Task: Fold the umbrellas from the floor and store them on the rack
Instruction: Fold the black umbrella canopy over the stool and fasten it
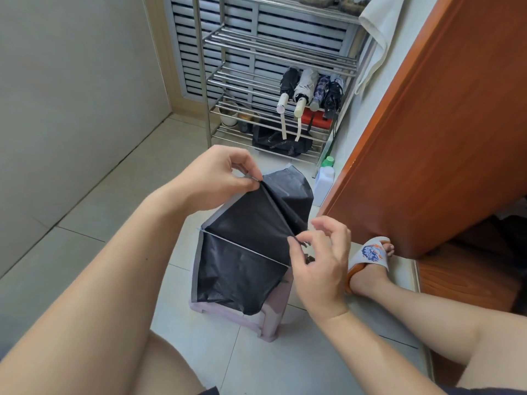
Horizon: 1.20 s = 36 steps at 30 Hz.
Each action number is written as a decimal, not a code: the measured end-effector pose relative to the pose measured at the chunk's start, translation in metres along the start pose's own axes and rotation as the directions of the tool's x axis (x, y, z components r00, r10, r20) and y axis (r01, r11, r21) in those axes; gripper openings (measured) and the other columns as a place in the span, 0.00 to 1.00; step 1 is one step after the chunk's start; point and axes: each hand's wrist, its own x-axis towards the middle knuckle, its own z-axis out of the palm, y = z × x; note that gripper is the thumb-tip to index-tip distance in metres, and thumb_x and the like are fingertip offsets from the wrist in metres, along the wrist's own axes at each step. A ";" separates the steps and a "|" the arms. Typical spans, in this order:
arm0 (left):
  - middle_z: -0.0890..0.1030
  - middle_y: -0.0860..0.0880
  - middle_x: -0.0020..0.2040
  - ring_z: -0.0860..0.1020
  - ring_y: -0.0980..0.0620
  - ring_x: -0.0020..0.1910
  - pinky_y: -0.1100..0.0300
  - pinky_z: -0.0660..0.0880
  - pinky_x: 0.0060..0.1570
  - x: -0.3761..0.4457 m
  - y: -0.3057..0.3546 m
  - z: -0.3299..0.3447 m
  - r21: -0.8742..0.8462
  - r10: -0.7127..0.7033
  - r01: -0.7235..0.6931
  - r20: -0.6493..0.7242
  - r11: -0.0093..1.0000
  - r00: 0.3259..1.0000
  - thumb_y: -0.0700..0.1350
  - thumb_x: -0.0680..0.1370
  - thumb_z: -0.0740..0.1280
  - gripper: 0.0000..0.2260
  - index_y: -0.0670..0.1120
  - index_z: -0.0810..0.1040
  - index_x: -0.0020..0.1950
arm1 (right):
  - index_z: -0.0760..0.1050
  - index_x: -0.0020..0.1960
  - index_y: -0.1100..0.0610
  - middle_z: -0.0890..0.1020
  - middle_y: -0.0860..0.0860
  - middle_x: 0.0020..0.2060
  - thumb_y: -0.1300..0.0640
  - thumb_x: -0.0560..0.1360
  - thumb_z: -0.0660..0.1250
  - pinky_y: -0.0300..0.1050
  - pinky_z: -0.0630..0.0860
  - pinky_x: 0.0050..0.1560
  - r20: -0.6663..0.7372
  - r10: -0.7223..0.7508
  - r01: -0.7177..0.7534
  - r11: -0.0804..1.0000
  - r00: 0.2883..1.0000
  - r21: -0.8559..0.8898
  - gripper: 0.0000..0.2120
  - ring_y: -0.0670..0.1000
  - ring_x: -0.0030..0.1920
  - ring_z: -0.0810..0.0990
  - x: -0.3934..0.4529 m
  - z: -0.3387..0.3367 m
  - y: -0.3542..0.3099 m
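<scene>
Looking down from the head camera: a person's two bare hands work a black umbrella (251,246) whose canopy with a grey edge hangs partly collapsed between them, above a pale pink plastic stool (268,317) on the tiled floor (114,212). The left hand (216,178), upper centre, has its fingers curled, and thumb and forefinger pinch the tip of a thin metal rib at the canopy's upper edge. The right hand (322,266), lower and to the right, pinches the fabric at a second rib end between thumb and forefinger; its remaining fingers are raised and loosely spread. Two pale ribs run across the cloth from the left side towards the right hand. The lower folds of the canopy drape over the stool's seat.

Behind the hands stands a metal rack (273,61) of tubular shelves against a louvred panel. On one of its lower shelves, at the right end, four folded umbrellas (310,89) lie side by side with handles pointing towards the camera; two cream handles trail straps downwards. A dark bag (281,143) rests on the bottom shelf beneath them. A white bottle with a green cap (325,176) stands on the floor just beside the rack, near an orange-brown wooden door (445,132). A foot in a white slipper (368,259) rests at the door's lower edge.
</scene>
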 end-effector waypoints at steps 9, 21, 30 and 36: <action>0.85 0.56 0.42 0.82 0.59 0.47 0.52 0.73 0.69 -0.024 -0.005 -0.009 -0.030 0.007 -0.005 0.055 1.000 0.998 0.38 0.74 0.75 0.07 0.50 0.85 0.42 | 0.79 0.52 0.58 0.82 0.50 0.43 0.61 0.72 0.74 0.29 0.72 0.52 0.118 0.086 -0.103 0.985 0.989 0.138 0.10 0.47 0.45 0.80 -0.013 -0.004 -0.001; 0.85 0.56 0.40 0.82 0.57 0.44 0.59 0.74 0.55 -0.040 -0.018 -0.012 -0.173 -0.060 0.059 -0.003 0.983 0.998 0.37 0.76 0.75 0.08 0.50 0.84 0.41 | 0.74 0.41 0.50 0.79 0.46 0.36 0.61 0.76 0.72 0.49 0.76 0.43 0.152 0.409 -0.435 0.872 0.900 0.225 0.10 0.49 0.39 0.78 -0.023 -0.007 -0.005; 0.85 0.42 0.46 0.79 0.48 0.45 0.51 0.76 0.57 -0.035 -0.026 -0.010 -0.222 -0.109 0.102 -0.016 0.970 0.994 0.38 0.75 0.76 0.07 0.50 0.85 0.42 | 0.82 0.47 0.53 0.84 0.44 0.42 0.56 0.73 0.76 0.34 0.77 0.48 0.271 0.443 -0.491 0.858 0.855 0.148 0.05 0.44 0.44 0.83 -0.030 0.003 -0.015; 0.86 0.50 0.42 0.81 0.51 0.45 0.56 0.76 0.55 -0.032 -0.020 -0.008 -0.240 -0.110 0.103 -0.017 0.965 0.994 0.37 0.75 0.76 0.08 0.50 0.85 0.40 | 0.84 0.46 0.53 0.86 0.44 0.41 0.61 0.73 0.76 0.35 0.77 0.49 0.162 0.495 -0.521 0.802 0.853 0.292 0.05 0.43 0.43 0.83 -0.016 0.005 -0.026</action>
